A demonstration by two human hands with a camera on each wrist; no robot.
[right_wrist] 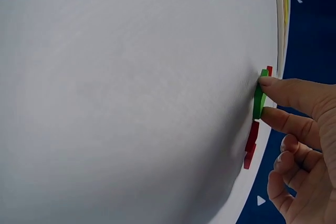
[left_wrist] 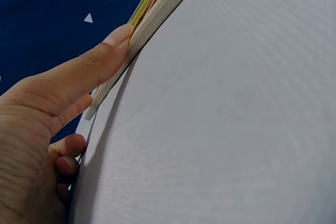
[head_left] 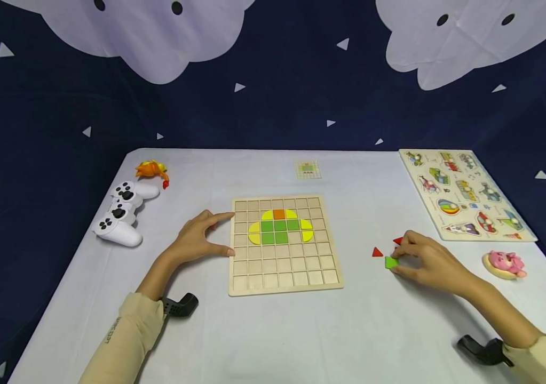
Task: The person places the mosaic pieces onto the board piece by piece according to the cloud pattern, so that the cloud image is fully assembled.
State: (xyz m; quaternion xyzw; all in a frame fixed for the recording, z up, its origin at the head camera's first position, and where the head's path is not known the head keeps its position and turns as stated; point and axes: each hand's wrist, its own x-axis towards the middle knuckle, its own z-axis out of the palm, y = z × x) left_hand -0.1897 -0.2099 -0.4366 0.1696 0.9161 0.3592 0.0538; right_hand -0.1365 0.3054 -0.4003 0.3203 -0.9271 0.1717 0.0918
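A wooden grid board (head_left: 282, 281) lies mid-table. On it sit green squares (head_left: 280, 237), an orange square (head_left: 279, 214) and yellow rounded pieces (head_left: 254, 233); one bare cell lies between green and yellow in the lower coloured row. My left hand (head_left: 197, 238) touches the board's left edge with thumb and forefinger spread apart. Right of the board, my right hand (head_left: 426, 261) pinches a loose green square (head_left: 390, 262) between thumb and forefinger, at the tabletop. Red triangles (head_left: 377, 252) lie close by, one partly behind the fingers; the right wrist view shows red pieces (right_wrist: 252, 136) beside the green one.
A small pattern card (head_left: 308, 169) lies behind the board. To the left are a white game controller (head_left: 121, 213) and an orange toy (head_left: 151, 169). A picture puzzle board (head_left: 467, 194) and a pink figure (head_left: 504, 264) lie on the right.
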